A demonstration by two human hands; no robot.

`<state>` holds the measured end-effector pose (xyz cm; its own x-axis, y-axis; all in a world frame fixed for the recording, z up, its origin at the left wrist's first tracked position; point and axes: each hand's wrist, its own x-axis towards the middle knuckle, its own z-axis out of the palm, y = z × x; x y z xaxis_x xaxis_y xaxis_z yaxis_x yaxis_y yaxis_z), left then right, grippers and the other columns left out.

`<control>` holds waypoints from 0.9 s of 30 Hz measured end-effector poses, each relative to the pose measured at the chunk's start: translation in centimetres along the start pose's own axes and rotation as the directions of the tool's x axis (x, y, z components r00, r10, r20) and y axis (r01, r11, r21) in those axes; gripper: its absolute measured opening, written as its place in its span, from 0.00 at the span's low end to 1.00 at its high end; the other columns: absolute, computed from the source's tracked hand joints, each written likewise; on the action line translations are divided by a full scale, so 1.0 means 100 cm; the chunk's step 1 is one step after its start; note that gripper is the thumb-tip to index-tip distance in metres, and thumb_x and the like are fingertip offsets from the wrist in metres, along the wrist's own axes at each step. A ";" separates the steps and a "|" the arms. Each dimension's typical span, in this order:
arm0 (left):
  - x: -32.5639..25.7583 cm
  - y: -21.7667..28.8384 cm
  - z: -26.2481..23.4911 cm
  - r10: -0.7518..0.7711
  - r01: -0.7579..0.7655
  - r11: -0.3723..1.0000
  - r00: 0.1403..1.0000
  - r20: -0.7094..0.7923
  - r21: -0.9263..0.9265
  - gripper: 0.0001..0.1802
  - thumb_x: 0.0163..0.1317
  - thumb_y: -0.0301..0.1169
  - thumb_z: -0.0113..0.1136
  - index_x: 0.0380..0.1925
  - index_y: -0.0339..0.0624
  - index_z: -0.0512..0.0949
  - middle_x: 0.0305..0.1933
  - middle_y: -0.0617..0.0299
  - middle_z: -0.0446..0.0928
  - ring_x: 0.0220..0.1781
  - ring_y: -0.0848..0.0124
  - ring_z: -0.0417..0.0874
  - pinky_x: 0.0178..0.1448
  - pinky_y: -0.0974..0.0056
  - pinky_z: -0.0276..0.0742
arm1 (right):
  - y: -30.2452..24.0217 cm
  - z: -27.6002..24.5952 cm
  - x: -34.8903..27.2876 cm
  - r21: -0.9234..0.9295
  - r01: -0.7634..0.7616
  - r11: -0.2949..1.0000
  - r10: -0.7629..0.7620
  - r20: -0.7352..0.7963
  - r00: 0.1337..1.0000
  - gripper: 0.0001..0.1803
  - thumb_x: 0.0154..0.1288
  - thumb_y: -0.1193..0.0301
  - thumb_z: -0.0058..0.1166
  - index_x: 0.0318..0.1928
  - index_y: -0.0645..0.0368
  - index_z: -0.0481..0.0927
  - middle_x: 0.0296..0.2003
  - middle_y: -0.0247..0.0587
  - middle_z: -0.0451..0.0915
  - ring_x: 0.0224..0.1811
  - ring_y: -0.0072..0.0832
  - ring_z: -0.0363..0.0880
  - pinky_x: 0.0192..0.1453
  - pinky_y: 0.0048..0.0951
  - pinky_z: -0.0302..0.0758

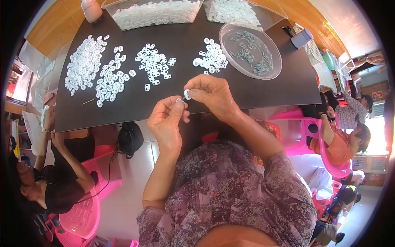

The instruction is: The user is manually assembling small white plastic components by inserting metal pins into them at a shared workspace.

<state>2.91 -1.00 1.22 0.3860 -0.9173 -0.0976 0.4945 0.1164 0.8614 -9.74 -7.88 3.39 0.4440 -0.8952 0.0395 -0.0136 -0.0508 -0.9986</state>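
Note:
Both my hands meet just over the near edge of the dark table [123, 113]. Between thumb and fingers, my right hand [212, 96] pinches a small white oval plastic piece [187, 94]. My left hand [168, 119] is closed in a pinch on another small white piece [179, 101], mostly covered by the thumb. The two pieces are close together; whether they touch I cannot tell. Beyond my hands lie a pile of small white squarish pieces [152, 61] and a pile of white pieces [212, 57]. White oval pieces [111, 80] are spread farther left.
A round clear tray [276, 73] holds small grey-green parts. Two clear bins [158, 28] [271, 12] of white pieces stand at the back. A larger white heap [84, 61], a thin stick [88, 101], a jar [91, 10] and a grey cup [302, 38] are around. People sit on both sides.

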 end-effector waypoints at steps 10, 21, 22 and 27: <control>-0.002 -0.002 -0.001 0.028 -0.028 0.998 1.000 -0.007 0.065 0.06 0.59 0.23 0.58 0.34 0.30 0.77 0.27 0.57 0.78 0.22 0.75 0.76 0.23 0.73 0.72 | 0.003 0.001 0.002 -0.128 0.109 0.986 -0.111 -0.007 0.994 0.05 0.56 0.79 0.54 0.34 0.64 0.80 0.27 0.31 0.77 0.29 0.13 0.72 0.33 0.18 0.70; -0.001 -0.006 -0.003 0.056 -0.057 0.996 0.998 0.012 0.074 0.07 0.58 0.22 0.58 0.36 0.29 0.77 0.27 0.58 0.78 0.23 0.76 0.76 0.24 0.73 0.72 | 0.000 0.007 0.000 -0.123 0.072 0.990 -0.076 -0.030 0.997 0.04 0.54 0.78 0.55 0.33 0.65 0.80 0.27 0.35 0.77 0.28 0.17 0.74 0.32 0.21 0.70; -0.001 -0.006 -0.002 0.061 -0.062 0.996 0.998 0.017 0.066 0.08 0.58 0.21 0.58 0.37 0.29 0.76 0.28 0.57 0.78 0.23 0.75 0.77 0.24 0.73 0.73 | 0.000 0.007 0.000 -0.141 0.079 0.987 -0.083 -0.025 0.996 0.04 0.54 0.78 0.55 0.32 0.64 0.80 0.27 0.35 0.76 0.28 0.18 0.74 0.32 0.21 0.70; 0.000 -0.008 -0.004 0.087 -0.090 0.994 0.995 0.050 0.054 0.10 0.57 0.21 0.59 0.39 0.29 0.75 0.28 0.56 0.78 0.23 0.74 0.77 0.25 0.72 0.74 | -0.005 0.005 -0.001 -0.279 0.086 0.956 -0.080 0.032 0.996 0.05 0.57 0.79 0.55 0.35 0.64 0.80 0.30 0.33 0.78 0.33 0.16 0.74 0.39 0.19 0.71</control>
<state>2.83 -0.94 0.32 0.3884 -0.9215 0.0029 0.4150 0.1777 0.8923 -9.31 -7.54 3.87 0.4718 -0.8737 0.1184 -0.2248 -0.2490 -0.9421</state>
